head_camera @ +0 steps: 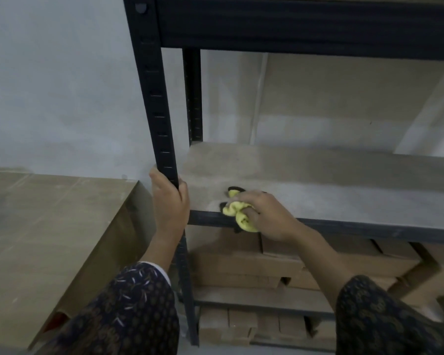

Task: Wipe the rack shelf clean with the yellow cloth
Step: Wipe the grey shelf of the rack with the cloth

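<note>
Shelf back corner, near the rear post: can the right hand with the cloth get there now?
Probably yes. The shelf is bare from the cloth in the right hand back to the rear post; nothing stands between.

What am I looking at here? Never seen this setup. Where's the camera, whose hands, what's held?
There is no machine here: one wide-angle camera sits on a person's head, looking forward and down at their own two bare hands. The left hand grips the dark front post of a metal rack. The right hand holds a bunched yellow cloth at the front edge of the grey shelf, near its left corner. Nothing else lies on that shelf. Cardboard boxes are stacked on the levels below, and a large cardboard box stands left of the rack.
</note>
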Tool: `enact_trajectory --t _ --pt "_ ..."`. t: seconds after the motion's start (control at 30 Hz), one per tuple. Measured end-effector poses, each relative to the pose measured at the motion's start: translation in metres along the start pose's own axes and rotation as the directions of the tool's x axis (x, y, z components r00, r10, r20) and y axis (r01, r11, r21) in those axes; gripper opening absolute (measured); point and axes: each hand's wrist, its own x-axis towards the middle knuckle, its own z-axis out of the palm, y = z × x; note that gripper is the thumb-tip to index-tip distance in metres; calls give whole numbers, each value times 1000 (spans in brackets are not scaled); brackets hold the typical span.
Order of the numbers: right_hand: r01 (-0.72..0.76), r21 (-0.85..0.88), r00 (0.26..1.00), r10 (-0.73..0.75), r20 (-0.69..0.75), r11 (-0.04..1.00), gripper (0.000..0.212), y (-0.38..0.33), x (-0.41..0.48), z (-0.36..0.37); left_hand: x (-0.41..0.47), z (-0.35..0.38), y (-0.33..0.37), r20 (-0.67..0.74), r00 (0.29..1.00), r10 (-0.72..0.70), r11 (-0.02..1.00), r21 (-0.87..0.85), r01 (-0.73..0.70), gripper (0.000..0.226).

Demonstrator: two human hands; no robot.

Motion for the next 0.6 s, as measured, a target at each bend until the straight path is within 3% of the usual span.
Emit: enact_trajectory --t 0.1,0.2,0.27,0.37,0.47,0.53,0.6 --pt "4 135 996 -16 88 991 35 -11 -16 -14 0 -3 1 19 1000 -2 1000 3 2 35" --pt "-81 223 984 113 -138 972 31 -2 -7 -32 0 -5 1 28 1000 8 1000 -19 -7 34" --pt "-262 125 906 288 -310 957 28 26 18 -37 0 -4 -1 28 1000 8 1000 -25 -7 34" --pt "-446 -6 845 419 -331 895 26 66 53 -25 -1 -2 -2 24 1000 6 1000 -25 -5 35" --pt "-470 -220 859 386 -335 855 28 83 87 -10 0 0 -3 9 1000 3 1000 -23 -3 38" --pt "-478 -269 866 398 -302 836 35 86 116 -8 0 3 -4 -6 1000 -17 1000 -20 16 40" --pt "-429 -262 899 380 -218 865 30 93 148 -5 0 4 -4 -16 999 -38 999 -20 38 42"
